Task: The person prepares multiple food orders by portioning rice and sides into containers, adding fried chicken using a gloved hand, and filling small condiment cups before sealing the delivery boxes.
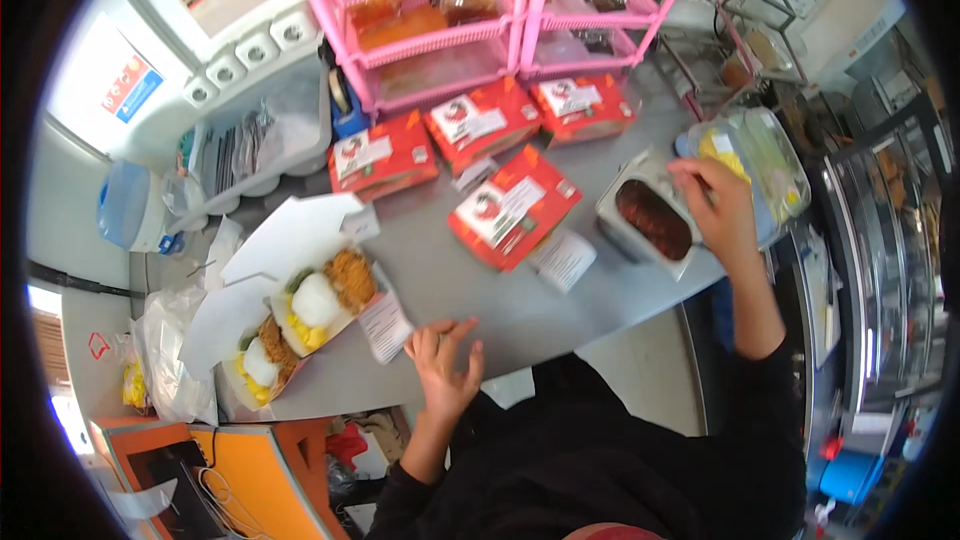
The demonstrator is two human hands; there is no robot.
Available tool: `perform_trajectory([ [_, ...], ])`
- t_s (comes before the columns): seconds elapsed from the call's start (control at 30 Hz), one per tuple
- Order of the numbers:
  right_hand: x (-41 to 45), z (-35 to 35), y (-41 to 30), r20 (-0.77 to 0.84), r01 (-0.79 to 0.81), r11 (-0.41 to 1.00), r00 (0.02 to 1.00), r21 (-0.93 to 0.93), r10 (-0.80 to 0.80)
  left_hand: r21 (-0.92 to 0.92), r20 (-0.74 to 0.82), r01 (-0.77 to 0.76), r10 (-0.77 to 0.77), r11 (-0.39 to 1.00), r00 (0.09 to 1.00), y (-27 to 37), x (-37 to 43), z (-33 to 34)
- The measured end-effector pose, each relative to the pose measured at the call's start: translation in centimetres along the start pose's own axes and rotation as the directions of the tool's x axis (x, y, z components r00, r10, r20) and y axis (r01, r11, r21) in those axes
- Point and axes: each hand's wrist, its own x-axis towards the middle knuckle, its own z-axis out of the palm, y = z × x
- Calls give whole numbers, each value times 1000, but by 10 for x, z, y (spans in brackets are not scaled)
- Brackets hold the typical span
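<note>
My left hand [444,367] hovers with fingers apart at the metal counter's near edge, beside a printed paper slip [386,328]. To its left stand two unfolded meal boxes with rice [315,300], fried chicken [350,281] and yellow pieces [259,390]. My right hand [712,202] is over the right rim of a steel container of dark red sauce [652,221]; its fingers are bent, and whether they hold anything is unclear. Between the hands lies a closed red box [514,208] with a paper slip [566,261] by it. Three more red boxes [484,124] stand behind.
Pink plastic racks [435,45] with bagged items stand at the back. A grey bin [259,142] of wrapped cutlery is at back left, a plastic bag [176,352] at left. Lidded clear containers [772,157] sit on the right, near a glass display case [892,240].
</note>
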Motion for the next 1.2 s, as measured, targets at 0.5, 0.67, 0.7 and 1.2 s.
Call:
perform_trajectory([
  [0.5, 299, 270, 278, 107, -68, 955, 989, -288, 103, 268, -159, 560, -537, 784, 828, 60, -54, 114],
  [0.67, 313, 262, 294, 325, 66, 937, 944, -344, 53, 238, -177, 587, -560, 774, 810, 57, -53, 124],
  [0.7, 311, 256, 287, 412, 81, 928, 908, -364, 83, 230, -184, 618, -590, 752, 786, 60, -50, 124],
  [1.2, 293, 261, 257, 229, -109, 797, 927, -594, 297, 352, -243, 594, -543, 723, 804, 64, -53, 129],
])
